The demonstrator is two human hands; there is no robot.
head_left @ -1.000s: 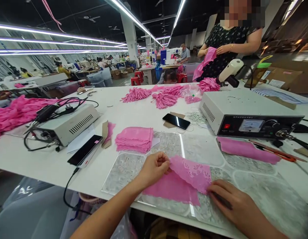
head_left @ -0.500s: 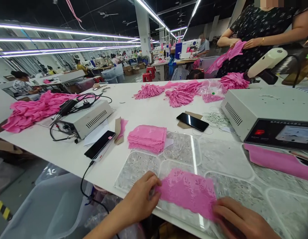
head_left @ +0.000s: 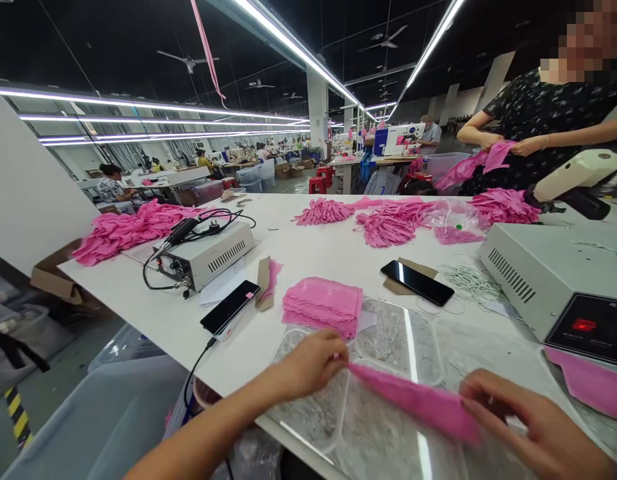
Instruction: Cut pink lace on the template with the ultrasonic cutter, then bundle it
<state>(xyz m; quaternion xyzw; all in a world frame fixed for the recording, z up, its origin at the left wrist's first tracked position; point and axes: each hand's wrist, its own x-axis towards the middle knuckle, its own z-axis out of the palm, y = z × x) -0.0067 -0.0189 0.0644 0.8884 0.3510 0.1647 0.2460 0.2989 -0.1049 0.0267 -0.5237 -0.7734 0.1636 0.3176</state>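
Observation:
A strip of pink lace fabric [head_left: 413, 393] is stretched between my hands, narrow and slanting, above the clear patterned mat [head_left: 383, 437]. My left hand [head_left: 313, 363] pinches its left end. Thumb and forefinger of my right hand [head_left: 518, 417] close on its upper edge near the right end, which is blurred by motion. Just beyond my left hand lies a stack of pink lace pieces [head_left: 322, 303], on the table and the mat's back edge.
Two phones [head_left: 418, 281] [head_left: 230, 308] lie on the white table [head_left: 318, 257]. Grey boxes [head_left: 548, 267] [head_left: 213, 257] flank the space, the left one with cables. Pink bundles [head_left: 388, 223] lie at the back. Across the table, a person [head_left: 553, 120] handles pink fabric.
The lace piece was spread flat on the mat and is now lifted and seen narrow, nearly edge-on. Both hands have risen with it. The view has tilted upward and turned left.

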